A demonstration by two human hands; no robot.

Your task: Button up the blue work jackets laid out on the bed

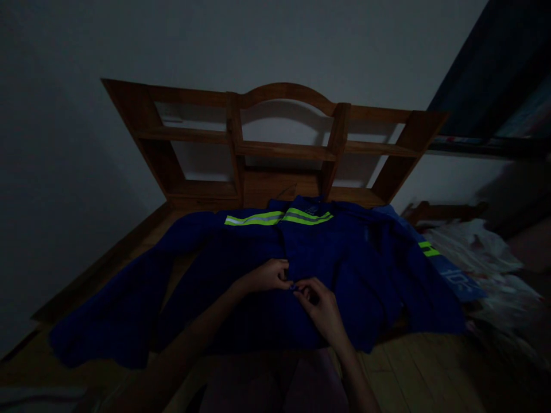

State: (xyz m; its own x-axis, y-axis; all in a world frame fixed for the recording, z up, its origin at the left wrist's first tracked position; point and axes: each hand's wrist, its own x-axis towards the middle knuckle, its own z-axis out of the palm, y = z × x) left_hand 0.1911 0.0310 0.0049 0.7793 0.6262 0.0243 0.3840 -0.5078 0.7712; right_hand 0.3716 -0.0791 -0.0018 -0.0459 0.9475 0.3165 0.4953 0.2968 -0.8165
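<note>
A dark blue work jacket [344,246] with yellow-green and silver reflective strips [275,218] lies spread out before me, its collar toward the shelf. Its left-hand sleeve [116,298] reaches out over the wooden surface. At the middle of the front, my left hand [270,275] pinches the jacket's front edge between thumb and fingers. Close beside it, my right hand [316,298] pinches the same edge, fingertips almost touching the left ones. Whether a button sits between the fingertips is too dark to make out.
Behind the jacket stands a wooden shelf unit [284,150] against the pale wall [275,46]. On the right lie a blue printed bag [460,281] and crumpled white plastic bags [482,246]. A dark curtain [486,69] hangs at upper right. Wooden floorboards [413,367] show at lower right.
</note>
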